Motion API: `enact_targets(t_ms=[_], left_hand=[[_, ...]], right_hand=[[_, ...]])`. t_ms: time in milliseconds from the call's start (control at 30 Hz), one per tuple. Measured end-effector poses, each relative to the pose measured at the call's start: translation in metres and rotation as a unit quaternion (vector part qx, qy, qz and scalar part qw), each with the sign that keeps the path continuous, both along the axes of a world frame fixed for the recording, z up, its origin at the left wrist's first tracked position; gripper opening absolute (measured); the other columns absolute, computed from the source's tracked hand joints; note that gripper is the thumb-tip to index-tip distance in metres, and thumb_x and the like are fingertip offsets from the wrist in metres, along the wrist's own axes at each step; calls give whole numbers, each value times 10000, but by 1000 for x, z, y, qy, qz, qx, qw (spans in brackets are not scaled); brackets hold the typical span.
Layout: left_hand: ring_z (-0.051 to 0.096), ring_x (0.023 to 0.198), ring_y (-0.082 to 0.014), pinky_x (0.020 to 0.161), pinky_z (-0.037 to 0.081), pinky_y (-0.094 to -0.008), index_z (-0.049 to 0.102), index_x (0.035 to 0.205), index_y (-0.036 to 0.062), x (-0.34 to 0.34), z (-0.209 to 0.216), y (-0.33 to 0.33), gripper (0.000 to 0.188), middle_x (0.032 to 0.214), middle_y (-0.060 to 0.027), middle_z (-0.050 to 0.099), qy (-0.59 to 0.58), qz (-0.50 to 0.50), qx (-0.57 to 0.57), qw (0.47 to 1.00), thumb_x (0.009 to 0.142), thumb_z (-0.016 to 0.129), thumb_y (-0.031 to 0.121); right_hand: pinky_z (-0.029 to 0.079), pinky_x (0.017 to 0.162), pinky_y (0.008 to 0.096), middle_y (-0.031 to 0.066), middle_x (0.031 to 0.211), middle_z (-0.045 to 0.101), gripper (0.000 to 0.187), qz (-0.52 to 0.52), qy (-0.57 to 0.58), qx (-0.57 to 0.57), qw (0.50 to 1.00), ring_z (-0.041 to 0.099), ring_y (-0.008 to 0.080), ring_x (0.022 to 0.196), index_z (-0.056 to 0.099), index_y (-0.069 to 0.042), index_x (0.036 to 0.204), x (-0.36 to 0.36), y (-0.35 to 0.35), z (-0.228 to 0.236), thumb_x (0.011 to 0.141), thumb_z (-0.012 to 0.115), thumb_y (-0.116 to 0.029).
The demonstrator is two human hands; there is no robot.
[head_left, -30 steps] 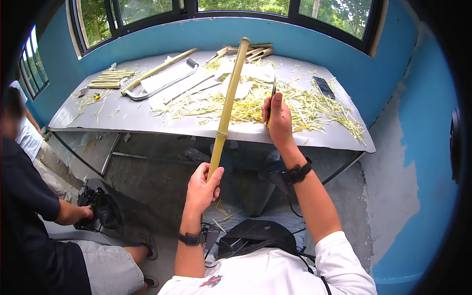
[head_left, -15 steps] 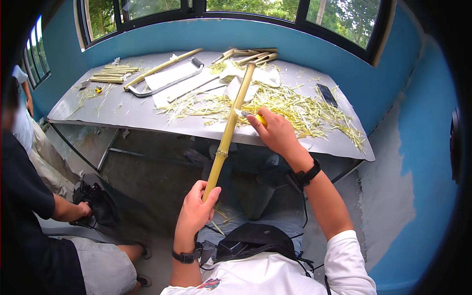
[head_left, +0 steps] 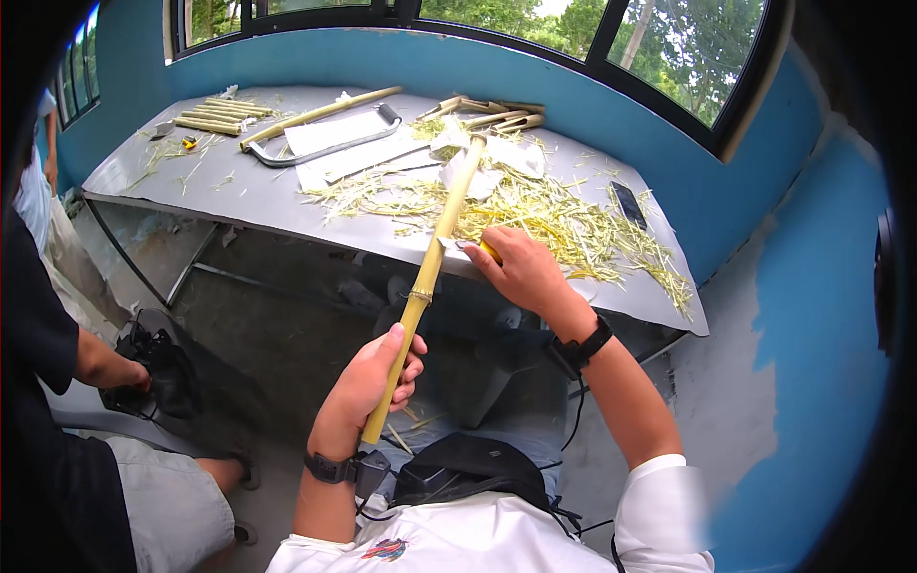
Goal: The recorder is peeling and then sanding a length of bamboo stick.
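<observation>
A long yellow-green bamboo pole (head_left: 436, 250) slants up from my lap, its far end resting over the table among shavings. My left hand (head_left: 368, 382) is wrapped round its lower part, below the ringed node, and the near end sticks out beneath the palm. In my right hand (head_left: 521, 267) is a utility knife (head_left: 488, 252) with a yellow handle, most of it hidden by the fingers. The blade points left and touches, or nearly touches, the pole's right side above the node.
Bamboo shavings (head_left: 544, 215) cover much of the grey table (head_left: 277, 205). A hacksaw (head_left: 325, 151), cut bamboo pieces (head_left: 218, 116), split pieces (head_left: 506, 116), another pole (head_left: 320, 117) and a phone (head_left: 628, 204) lie there too. At left, a person (head_left: 43, 372) holds a black bag (head_left: 162, 377).
My right hand and the knife have come down along the pole toward me. The left hand now shows higher on the pole, with more of its near end sticking out. My view has shifted slightly.
</observation>
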State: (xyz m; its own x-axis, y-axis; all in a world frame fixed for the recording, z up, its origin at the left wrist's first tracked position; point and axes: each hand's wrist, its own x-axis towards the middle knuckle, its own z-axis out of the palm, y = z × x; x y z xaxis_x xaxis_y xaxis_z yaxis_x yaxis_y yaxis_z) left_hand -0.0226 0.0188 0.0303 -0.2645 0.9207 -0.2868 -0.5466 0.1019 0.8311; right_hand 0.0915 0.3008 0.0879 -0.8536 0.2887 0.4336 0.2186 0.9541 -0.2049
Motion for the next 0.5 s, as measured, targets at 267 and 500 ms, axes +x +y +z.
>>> enact_targets(t_ms=[267,500], left_hand=[[529,512,-61,449,436,-255,545,1123,55,30,-5,-8,285,753,9,550,199,73,-59,975,1179,576,333],[486,472,-50,425,404,-258,525,1033,72,34,-19,-9,300,708,26,534,285,117,-50,950,1174,582,330]], right_hand=[[521,811,520,163,895,639,487,25,-1,34,999,650,391,899,639,-40,917,-4,-9,-2,1109,631,-488],[526,793,513,157,880,641,504,19,15,51,998,659,384,888,665,-39,917,-6,-11,-10,1087,658,-514]])
